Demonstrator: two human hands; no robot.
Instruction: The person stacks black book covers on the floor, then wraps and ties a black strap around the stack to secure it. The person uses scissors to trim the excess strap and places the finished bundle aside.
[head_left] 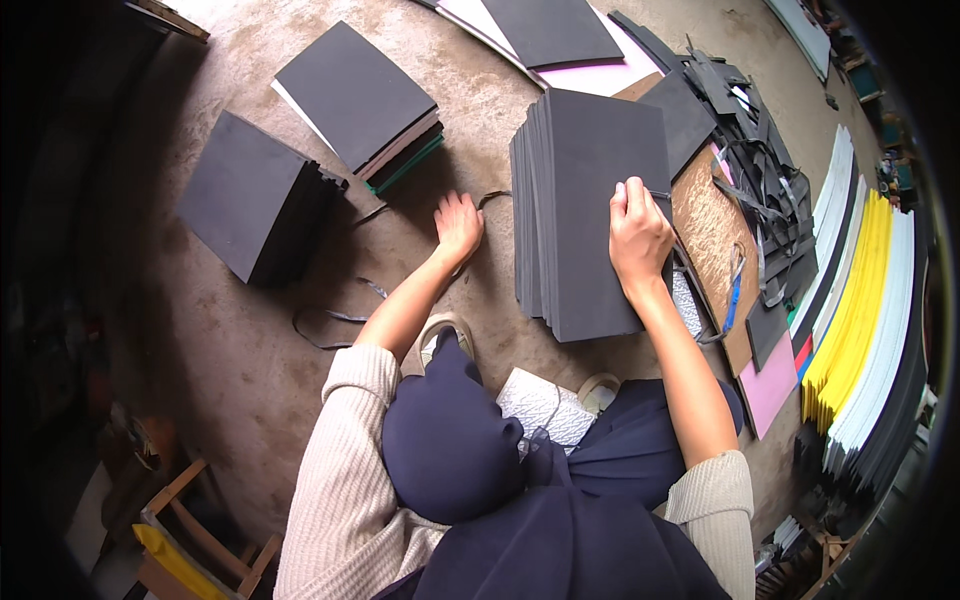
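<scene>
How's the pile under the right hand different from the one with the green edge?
The nearer pile shows only dark edges; the green-edged pile shows pinkish and green ones too. The right hand is over the nearer pile, but no hand is over the green-edged pile. Both have flat, dark tops.

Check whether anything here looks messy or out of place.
Yes: right of the right hand, black strips lie in a tangled heap, unlike the stacked black sheets. A thin strap also curls loosely on the floor at left.
</scene>
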